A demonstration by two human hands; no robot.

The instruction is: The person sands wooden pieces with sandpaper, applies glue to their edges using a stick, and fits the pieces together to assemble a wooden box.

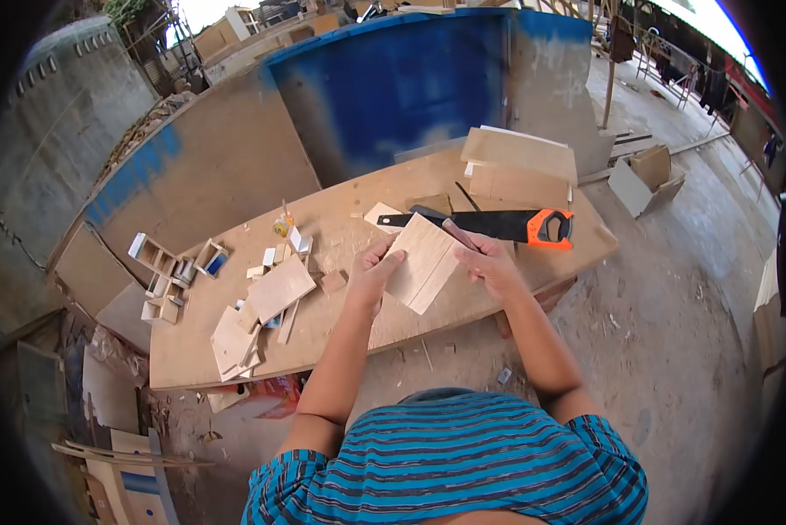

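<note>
Hands closed on a small wooden board (423,262): the left hand (377,269) grips its left edge, thumb on the face, while the right hand (489,262) pinches a slim dark tool (457,233) at the right edge. They hold the board tilted over the near side of the desk (340,214). Just beyond lies an orange-handled saw (506,226); wooden offcuts (281,287) are heaped toward the left.
</note>
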